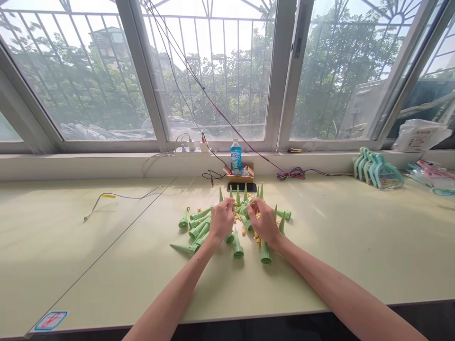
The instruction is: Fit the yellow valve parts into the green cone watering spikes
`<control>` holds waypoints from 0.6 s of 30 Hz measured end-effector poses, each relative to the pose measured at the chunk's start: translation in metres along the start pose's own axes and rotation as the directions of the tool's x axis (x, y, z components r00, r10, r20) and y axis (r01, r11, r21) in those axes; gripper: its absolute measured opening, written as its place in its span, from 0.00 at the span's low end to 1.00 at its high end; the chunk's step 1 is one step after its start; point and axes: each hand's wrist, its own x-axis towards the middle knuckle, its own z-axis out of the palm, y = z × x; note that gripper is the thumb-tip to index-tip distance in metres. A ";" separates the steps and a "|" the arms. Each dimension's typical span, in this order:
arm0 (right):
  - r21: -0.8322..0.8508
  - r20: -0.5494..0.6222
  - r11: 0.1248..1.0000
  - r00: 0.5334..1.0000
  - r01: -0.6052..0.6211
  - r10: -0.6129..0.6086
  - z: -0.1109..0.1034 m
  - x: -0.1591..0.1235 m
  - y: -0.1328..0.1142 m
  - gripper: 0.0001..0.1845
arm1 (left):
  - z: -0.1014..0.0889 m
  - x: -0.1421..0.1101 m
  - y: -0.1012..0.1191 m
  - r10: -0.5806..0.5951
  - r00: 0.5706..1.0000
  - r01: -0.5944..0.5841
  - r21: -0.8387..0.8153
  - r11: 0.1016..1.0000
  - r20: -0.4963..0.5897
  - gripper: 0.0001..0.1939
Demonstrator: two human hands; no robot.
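Note:
My left hand (pixel 222 221) and my right hand (pixel 263 221) are close together above a heap of green plastic watering spikes. My right hand's fingers are closed on a green spike (pixel 244 208) that lies tilted between the two hands. My left thumb and fingers are pinched near the spike's other end; what they hold is too small to make out. Other spikes lie on their sides to the left, such as one spike (pixel 183 248) pointing outward. Several stand tip up behind my hands, including one spike (pixel 245 193). Small yellow plastic pieces (pixel 243 231) are scattered among them.
Behind the heap are a phone (pixel 241 187) and a small cardboard box (pixel 240 179) with a blue-labelled bottle (pixel 236 158). Cables (pixel 291 174) and a power strip (pixel 192 150) lie by the window. Teal hanger-like items (pixel 378 169) stand at right. The table's front edge (pixel 256 316) is near me.

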 end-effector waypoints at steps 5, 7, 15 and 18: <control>0.019 0.039 1.000 0.999 -0.010 0.009 0.000 0.000 0.001 0.04 | 0.002 -0.001 -0.005 0.106 0.989 -0.129 0.255 0.958 0.100 0.10; 0.022 0.048 1.000 0.999 -0.002 0.001 0.001 0.000 0.002 0.04 | 0.002 -0.002 -0.006 0.122 0.980 -0.169 0.331 0.928 0.159 0.09; 0.036 0.051 0.999 0.998 0.032 -0.034 0.001 0.000 0.006 0.05 | 0.003 -0.004 -0.008 0.076 0.959 -0.182 0.386 0.904 0.275 0.12; 0.042 0.049 0.999 0.998 0.024 -0.026 0.002 0.000 0.007 0.04 | 0.004 -0.004 -0.009 0.060 0.957 -0.162 0.350 0.922 0.284 0.15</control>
